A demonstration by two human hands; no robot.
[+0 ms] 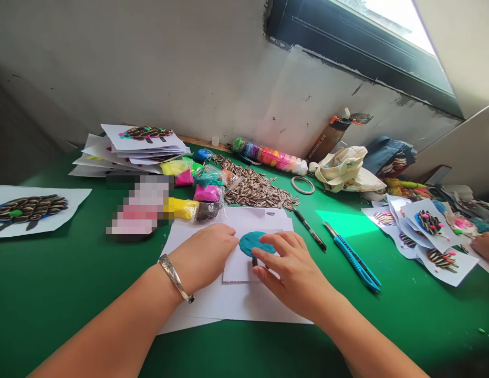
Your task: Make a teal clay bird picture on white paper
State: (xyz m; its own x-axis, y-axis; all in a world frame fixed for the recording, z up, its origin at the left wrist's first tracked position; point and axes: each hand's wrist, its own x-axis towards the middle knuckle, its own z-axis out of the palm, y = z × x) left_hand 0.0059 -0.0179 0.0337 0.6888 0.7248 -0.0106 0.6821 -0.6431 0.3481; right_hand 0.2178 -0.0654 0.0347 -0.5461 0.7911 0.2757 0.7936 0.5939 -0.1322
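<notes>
A flattened teal clay disc (pixel 254 244) lies on a small white paper sheet (pixel 244 262), which sits on larger white sheets (pixel 228 307). My right hand (pixel 289 268) grips the disc's right side between thumb and fingers. A small dark piece (pixel 254 261) shows at its lower edge. My left hand (pixel 207 252) rests flat on the paper, its fingertips just left of the disc and holding nothing. A silver bangle (pixel 175 278) circles my left wrist.
The green table (pixel 71 294) holds sunflower seeds (pixel 254 186), clay packets (pixel 185 207), a black pen (pixel 309 228) and a blue craft knife (pixel 352 257). Seed-and-clay pictures (pixel 425 231) lie right, near another person's hand (pixel 484 247). Another picture (pixel 29 210) lies left.
</notes>
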